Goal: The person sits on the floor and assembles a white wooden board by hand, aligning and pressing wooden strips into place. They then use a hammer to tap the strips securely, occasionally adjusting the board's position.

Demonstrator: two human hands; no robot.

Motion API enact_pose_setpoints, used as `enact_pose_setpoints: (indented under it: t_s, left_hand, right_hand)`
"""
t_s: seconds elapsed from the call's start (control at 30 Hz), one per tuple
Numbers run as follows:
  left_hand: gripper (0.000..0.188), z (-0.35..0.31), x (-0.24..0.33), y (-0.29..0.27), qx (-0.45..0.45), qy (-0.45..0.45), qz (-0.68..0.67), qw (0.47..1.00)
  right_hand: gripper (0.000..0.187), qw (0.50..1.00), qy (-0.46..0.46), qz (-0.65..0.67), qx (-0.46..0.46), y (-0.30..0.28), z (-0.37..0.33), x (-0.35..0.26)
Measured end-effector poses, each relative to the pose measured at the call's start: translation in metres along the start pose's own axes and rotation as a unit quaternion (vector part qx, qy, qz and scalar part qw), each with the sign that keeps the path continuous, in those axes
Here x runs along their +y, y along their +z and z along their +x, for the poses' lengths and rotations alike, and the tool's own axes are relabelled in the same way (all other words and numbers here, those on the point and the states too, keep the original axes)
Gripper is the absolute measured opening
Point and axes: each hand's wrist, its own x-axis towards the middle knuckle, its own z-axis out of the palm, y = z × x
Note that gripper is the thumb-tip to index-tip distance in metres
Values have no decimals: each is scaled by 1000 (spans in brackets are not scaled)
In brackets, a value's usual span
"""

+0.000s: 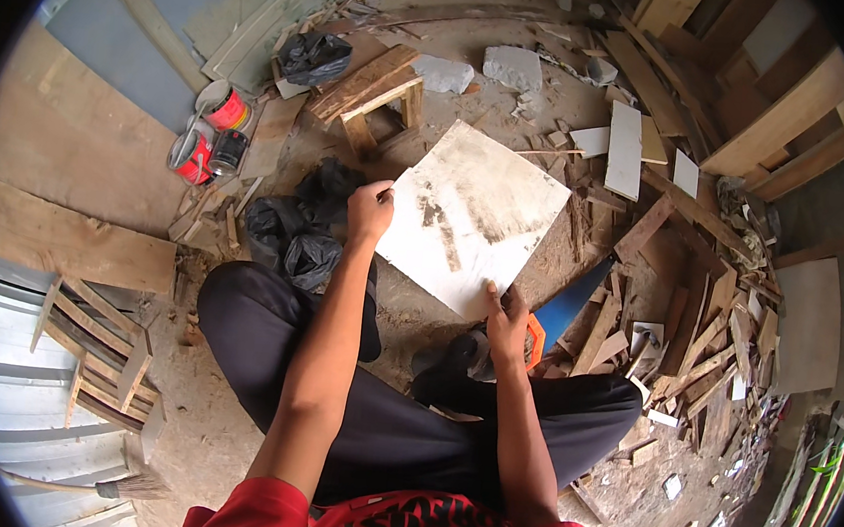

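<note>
A flat white board (508, 196) with dark stains and worn patches is held tilted in front of my crossed legs. My left hand (370, 211) grips its left edge, the fingers curled behind. At its lower right corner my right hand (506, 316) pinches it, with the thumb on the face. Close beside my right hand lies a handsaw (571, 302) with a blue blade and an orange handle, partly hidden by that hand and my leg. What is behind the board is hidden.
Scrap wood (697, 328) piles up on the right. A small wooden stool (381, 99) and black plastic bags (295, 227) lie ahead left, near paint cans (223, 108). Concrete chunks (512, 68) sit farther off. A slatted wooden frame (104, 346) and a broom (131, 487) are at left.
</note>
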Motion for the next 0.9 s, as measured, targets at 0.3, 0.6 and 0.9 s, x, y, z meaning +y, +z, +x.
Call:
enact_pose_setpoints:
  t_s: [0.3,0.6,0.9]
  left_hand:
    - [24,2,-10,4,-3,0,-29,1000]
    - [22,-5,3,8,1,40,12,999]
    - [18,-13,26,14,31,60,95,993]
  right_hand:
    - [34,1000,17,26,0,3,1,0]
    - [44,996,1,89,24,-2,-8,4]
    - [46,993,45,105,38,-21,-14,5]
